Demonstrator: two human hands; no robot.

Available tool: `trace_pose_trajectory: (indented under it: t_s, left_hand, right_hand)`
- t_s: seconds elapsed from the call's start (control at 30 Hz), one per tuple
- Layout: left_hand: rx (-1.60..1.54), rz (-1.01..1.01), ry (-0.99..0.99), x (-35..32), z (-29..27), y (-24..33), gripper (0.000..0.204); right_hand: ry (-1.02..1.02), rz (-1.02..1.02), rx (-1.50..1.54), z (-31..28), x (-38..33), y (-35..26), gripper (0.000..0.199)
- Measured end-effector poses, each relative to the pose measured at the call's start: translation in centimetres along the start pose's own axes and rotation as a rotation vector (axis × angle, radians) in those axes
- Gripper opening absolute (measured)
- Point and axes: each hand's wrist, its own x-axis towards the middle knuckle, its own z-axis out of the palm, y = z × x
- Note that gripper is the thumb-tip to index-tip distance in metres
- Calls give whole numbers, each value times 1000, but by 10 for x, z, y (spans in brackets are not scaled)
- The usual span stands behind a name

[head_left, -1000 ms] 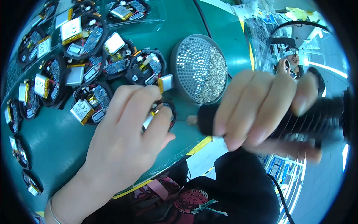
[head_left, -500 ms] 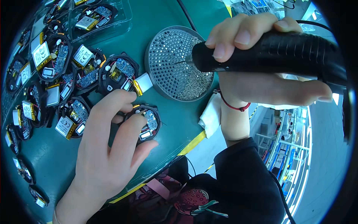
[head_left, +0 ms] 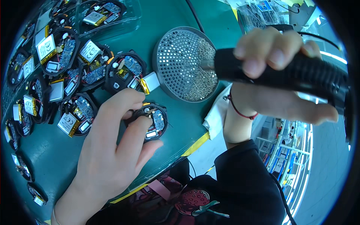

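Note:
My left hand (head_left: 112,142) is curled over a round black-rimmed circuit assembly (head_left: 160,119) on the green mat, its fingertips pressing on the board. My right hand (head_left: 275,50) is wrapped round a black electric screwdriver (head_left: 311,80), held nearly level. The screwdriver's metal nose, smeared by motion, is over a round grey screw tray (head_left: 170,83). Screws sit in many of the tray's holes, and a heap of loose screws (head_left: 202,84) covers its right side. Between tray and left hand lies a silver battery (head_left: 152,81) beside another round assembly (head_left: 125,71).
Several more round assemblies (head_left: 62,52) with white-labelled batteries crowd the left of the mat, some in a clear plastic tray (head_left: 131,22). A black cable (head_left: 195,15) runs behind the screw tray. A white cloth (head_left: 215,120) hangs by the yellow-taped table edge (head_left: 197,143).
The screwdriver has drawn right from the tray's holes, its thin bit no longer distinct. My left hand keeps its hold on the assembly. The whole view has shifted slightly.

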Motion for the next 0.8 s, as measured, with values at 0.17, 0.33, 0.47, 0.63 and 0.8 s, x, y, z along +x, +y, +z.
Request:
trace_pose_trajectory:
  t_s: [0.17,0.33,0.47,0.63,0.8]
  left_hand:
    - [7,-19,14,-2,2,0,39]
    - [26,-8,16,-2,1,-1,37]
    - [27,-8,31,-1,3,-1,36]
    - [17,-12,32,1,3,1,34]
    - [28,-10,36,-1,6,1,34]
  right_hand:
    - [155,108,109,29,-2,-14,71]
    - [147,-4,150,71,9,14,72]
    - [95,63,141,65,5,6,74]
    - [70,76,123,63,4,7,75]
    - [58,89,123,63,3,7,76]
